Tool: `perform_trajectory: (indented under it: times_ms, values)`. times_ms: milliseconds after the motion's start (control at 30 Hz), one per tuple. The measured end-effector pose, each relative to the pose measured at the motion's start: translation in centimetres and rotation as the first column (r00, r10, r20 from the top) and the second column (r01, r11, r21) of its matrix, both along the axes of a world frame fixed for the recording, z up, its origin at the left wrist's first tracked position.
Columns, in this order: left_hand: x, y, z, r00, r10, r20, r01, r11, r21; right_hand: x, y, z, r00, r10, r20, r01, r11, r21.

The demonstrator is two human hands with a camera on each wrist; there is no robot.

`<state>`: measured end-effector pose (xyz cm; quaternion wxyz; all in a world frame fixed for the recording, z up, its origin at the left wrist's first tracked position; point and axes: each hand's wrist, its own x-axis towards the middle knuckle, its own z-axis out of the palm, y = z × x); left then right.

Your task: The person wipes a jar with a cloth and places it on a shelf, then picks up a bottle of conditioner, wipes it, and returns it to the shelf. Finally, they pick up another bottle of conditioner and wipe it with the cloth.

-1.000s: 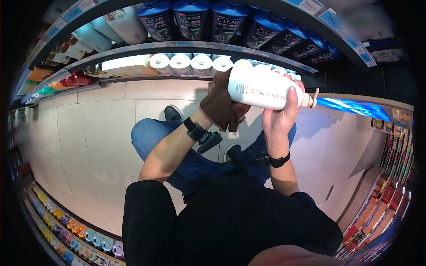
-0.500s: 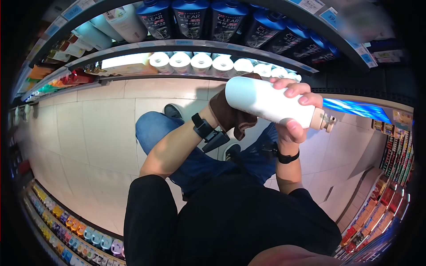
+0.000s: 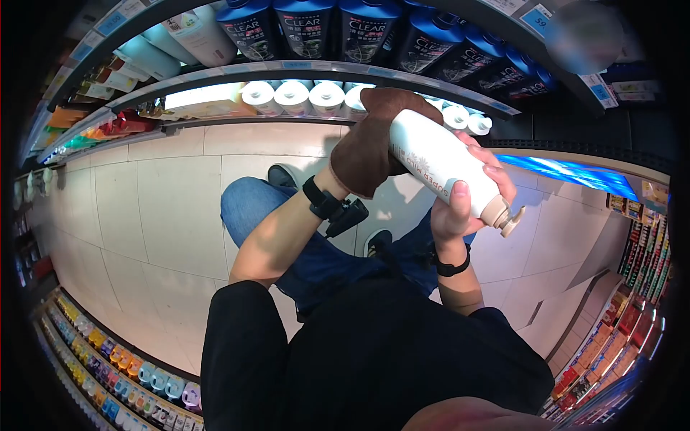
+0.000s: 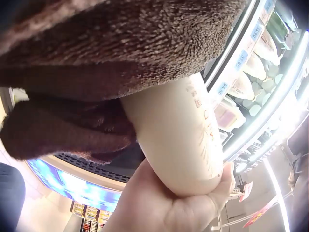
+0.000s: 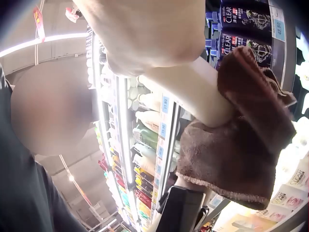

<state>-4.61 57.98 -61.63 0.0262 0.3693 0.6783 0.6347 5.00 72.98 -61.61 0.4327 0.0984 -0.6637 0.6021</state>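
A white pump bottle [image 3: 440, 156] lies tilted in the air in the head view, its beige pump [image 3: 504, 217] toward the lower right. My right hand [image 3: 451, 224] grips it near the pump, thumb on the printed side and fingers round the far side. A brown cloth [image 3: 397, 103] covers my left hand [image 3: 365, 149], which holds it against the bottle's base; the fingers themselves are hidden. In the left wrist view, the cloth [image 4: 120, 43] overlaps one end of the bottle [image 4: 174, 130]. Cloth folds [image 5: 231, 150] lie around the base in the right wrist view.
Blue CLEAR bottles [image 3: 368, 32] stand on the shelf ahead, above a lower row of white bottles [image 3: 291, 97]. A lit blue panel [image 3: 568, 174] is at the right. More stocked shelves are behind, and my knees are bent over the tiled floor [image 3: 172, 187].
The bottle has turned so its base points up and left and its print shows again. My cloth-covered left hand has moved up around the base, where the cloth is more spread.
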Motion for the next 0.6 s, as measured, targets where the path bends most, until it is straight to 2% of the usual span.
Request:
perform_trajectory:
  times_ms: [67,100,133,200,267,300,367,400,467,533,600]
  values:
    - [0.0,0.3,-0.8,0.995,-0.043,0.091,0.034,0.994,0.1,-0.2,0.4,0.7,0.999,0.044,0.018,-0.045,0.999,0.022]
    - [0.2,0.2,-1.2,0.995,-0.042,0.094,0.032,0.995,0.098,-0.2,0.6,1.3,0.996,0.085,0.036,-0.087,0.995,0.044]
    - [0.4,-0.1,-1.6,0.996,-0.035,0.083,0.032,0.998,0.048,-0.3,0.9,1.9,0.996,0.085,0.038,-0.087,0.995,0.043]
    - [1.0,-0.9,-2.3,0.998,-0.028,0.058,0.031,0.998,-0.051,-0.5,1.5,3.4,0.95,0.258,0.178,-0.28,0.954,0.11]
    - [1.5,-1.2,-2.6,0.999,-0.024,0.032,0.028,0.989,-0.148,-0.4,1.4,4.1,0.929,0.287,0.234,-0.307,0.95,0.053]
    - [1.4,-1.2,-2.1,0.999,-0.024,0.033,0.029,0.989,-0.147,-0.6,1.5,4.3,0.894,0.362,0.263,-0.359,0.931,-0.059]
    - [1.2,-1.2,-0.6,0.99,-0.117,0.074,0.126,0.982,-0.137,-0.9,1.8,4.8,0.829,0.475,0.296,-0.409,0.875,-0.258]
    - [1.2,-1.1,-0.7,0.99,-0.118,0.074,0.127,0.982,-0.136,-1.0,2.0,4.8,0.829,0.474,0.297,-0.408,0.876,-0.258]
    - [0.7,-0.9,-1.0,0.981,-0.194,0.004,0.194,0.981,-0.021,-1.5,2.3,4.6,0.788,0.564,0.246,-0.365,0.75,-0.552]
    - [0.2,-0.8,-1.1,0.974,-0.225,-0.001,0.225,0.974,-0.025,-1.5,2.7,4.0,0.777,0.577,0.251,-0.344,0.724,-0.598]
    - [-0.1,-1.0,-0.3,0.968,-0.25,-0.003,0.25,0.968,-0.038,-1.4,3.0,3.1,0.803,0.562,0.2,-0.286,0.657,-0.698]
